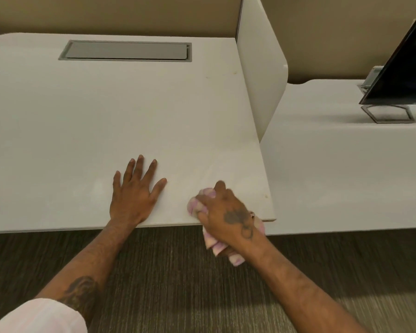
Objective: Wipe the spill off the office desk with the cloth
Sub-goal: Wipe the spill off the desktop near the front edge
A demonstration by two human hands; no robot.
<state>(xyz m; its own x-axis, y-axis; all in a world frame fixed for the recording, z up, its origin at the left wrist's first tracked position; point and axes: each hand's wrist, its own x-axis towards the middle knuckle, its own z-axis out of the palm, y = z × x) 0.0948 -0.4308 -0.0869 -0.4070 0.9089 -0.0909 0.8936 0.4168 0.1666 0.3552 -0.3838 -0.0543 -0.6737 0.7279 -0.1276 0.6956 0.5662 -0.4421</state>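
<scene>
My right hand point(228, 215) is shut on a bunched pink and white cloth point(199, 203) at the front right corner of the white office desk point(106, 111). Part of the cloth hangs below the desk's front edge. My left hand point(135, 188) lies flat on the desk near the front edge, fingers spread, holding nothing. A faint wet smear point(209, 173) shows on the desk just beyond the cloth. Small yellowish marks point(265, 195) sit by the right edge, and another faint stain point(233, 73) lies near the back right.
A grey cable hatch point(126, 50) is set into the back of the desk. A white divider panel point(262, 68) stands along the right side. A neighbouring desk point(334, 176) carries a dark monitor point(404, 68) on a stand. Carpet point(173, 272) lies below.
</scene>
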